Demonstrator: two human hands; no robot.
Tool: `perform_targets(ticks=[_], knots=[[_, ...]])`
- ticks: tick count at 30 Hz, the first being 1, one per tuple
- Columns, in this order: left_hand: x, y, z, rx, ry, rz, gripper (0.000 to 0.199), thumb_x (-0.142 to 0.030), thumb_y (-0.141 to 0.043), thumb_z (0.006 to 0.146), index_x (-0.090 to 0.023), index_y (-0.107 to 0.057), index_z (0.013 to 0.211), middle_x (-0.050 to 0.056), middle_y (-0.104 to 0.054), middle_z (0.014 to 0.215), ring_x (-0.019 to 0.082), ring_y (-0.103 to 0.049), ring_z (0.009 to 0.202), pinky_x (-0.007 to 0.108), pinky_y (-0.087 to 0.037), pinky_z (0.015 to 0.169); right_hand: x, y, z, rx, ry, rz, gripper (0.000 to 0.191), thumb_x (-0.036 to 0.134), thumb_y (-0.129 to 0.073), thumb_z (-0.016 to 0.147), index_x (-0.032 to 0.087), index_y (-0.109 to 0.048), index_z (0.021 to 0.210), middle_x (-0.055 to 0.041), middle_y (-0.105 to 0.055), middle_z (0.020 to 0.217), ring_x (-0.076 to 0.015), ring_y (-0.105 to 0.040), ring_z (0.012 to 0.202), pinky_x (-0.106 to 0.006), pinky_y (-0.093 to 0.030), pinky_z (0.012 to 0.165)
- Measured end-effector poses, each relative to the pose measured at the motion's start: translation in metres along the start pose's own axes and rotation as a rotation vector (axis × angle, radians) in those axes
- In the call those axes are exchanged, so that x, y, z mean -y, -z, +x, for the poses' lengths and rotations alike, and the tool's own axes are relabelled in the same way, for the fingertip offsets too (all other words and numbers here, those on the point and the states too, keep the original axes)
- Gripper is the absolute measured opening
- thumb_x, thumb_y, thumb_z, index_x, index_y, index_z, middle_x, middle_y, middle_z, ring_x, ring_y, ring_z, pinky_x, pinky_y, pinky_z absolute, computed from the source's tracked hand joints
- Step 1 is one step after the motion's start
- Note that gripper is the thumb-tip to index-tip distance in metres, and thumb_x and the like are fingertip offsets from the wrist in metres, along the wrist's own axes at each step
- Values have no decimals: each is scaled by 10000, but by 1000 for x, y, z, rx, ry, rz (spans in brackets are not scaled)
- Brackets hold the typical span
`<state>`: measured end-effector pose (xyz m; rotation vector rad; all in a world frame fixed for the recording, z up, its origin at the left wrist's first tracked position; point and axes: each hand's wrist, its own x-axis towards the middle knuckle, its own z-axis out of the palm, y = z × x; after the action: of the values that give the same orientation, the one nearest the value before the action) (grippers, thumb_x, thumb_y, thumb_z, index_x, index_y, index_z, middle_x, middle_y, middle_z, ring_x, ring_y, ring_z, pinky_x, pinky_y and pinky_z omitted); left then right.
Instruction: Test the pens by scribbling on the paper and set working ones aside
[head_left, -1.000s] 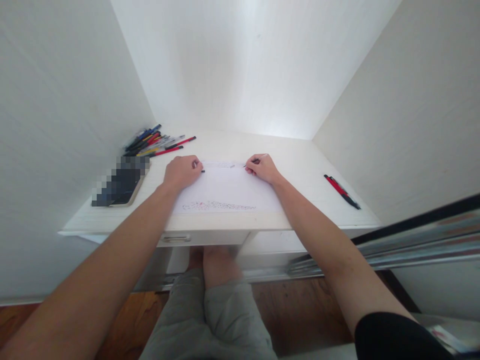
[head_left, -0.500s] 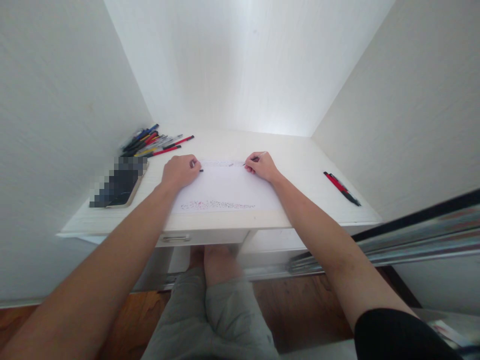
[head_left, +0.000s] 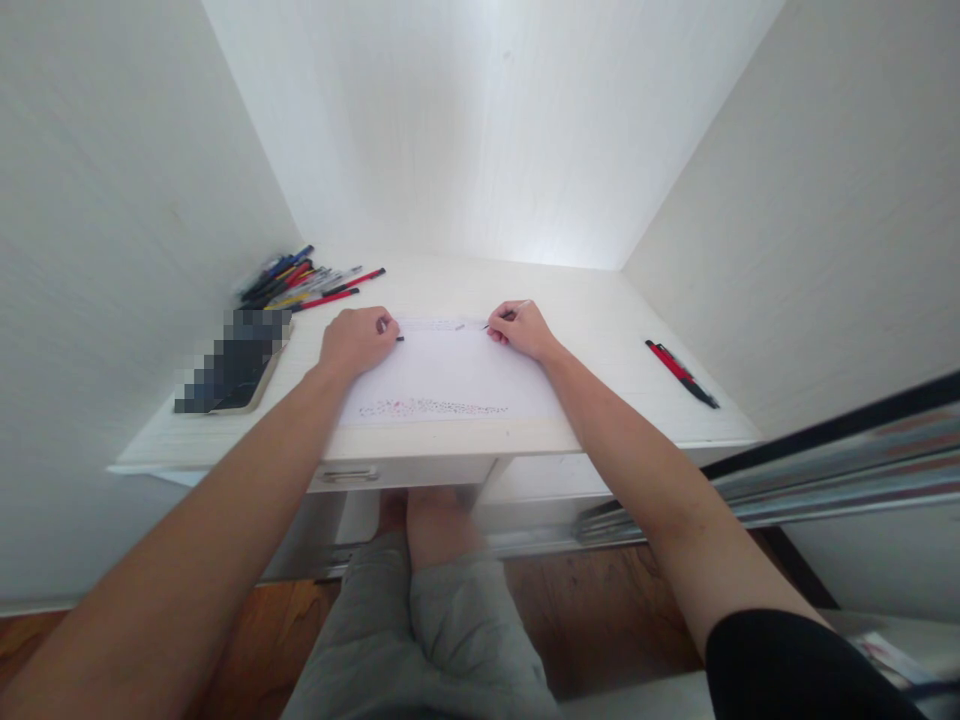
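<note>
Centrally, a white paper sheet (head_left: pixel 450 372) marked near both long edges, flat on a white wooden desk (head_left: pixel 600 365), right hand (head_left: pixel 520 330) grasping a slim dark-tipped pen (head_left: pixel 509 317) at its far part, left hand (head_left: pixel 358 340) curled over its left side, a small black stub (head_left: pixel 400 338) by the fingers, whether gripped unclear.

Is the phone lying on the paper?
No, the phone lies on the desk, apart from the paper and to its left.
</note>
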<state>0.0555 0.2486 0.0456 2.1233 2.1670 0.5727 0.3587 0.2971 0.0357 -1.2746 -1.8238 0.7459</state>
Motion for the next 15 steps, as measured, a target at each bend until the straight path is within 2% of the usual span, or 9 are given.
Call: perform_targets(ticks=[9,15], knots=[[-3,2,-1,10,11,-3,306,-392,-501,946,-242,-762,997,120,-780,1057,347,-678,1050,442,-528,870,-7,0,5,3,15,31,87,185,-661,767,148,-704,702,-48,-737,677,-141,-639,596,-266,-515,619],[-2,1,-2,-9,3,-14,295,-378,-515,941,-238,-771,983,117,-788,1038,349,-691,1043,440,-532,864,-15,1,11,-145,0,303,105,274,-704,774,178,-677,740,-39,-732,696,-143,-653,611,-266,-538,611]])
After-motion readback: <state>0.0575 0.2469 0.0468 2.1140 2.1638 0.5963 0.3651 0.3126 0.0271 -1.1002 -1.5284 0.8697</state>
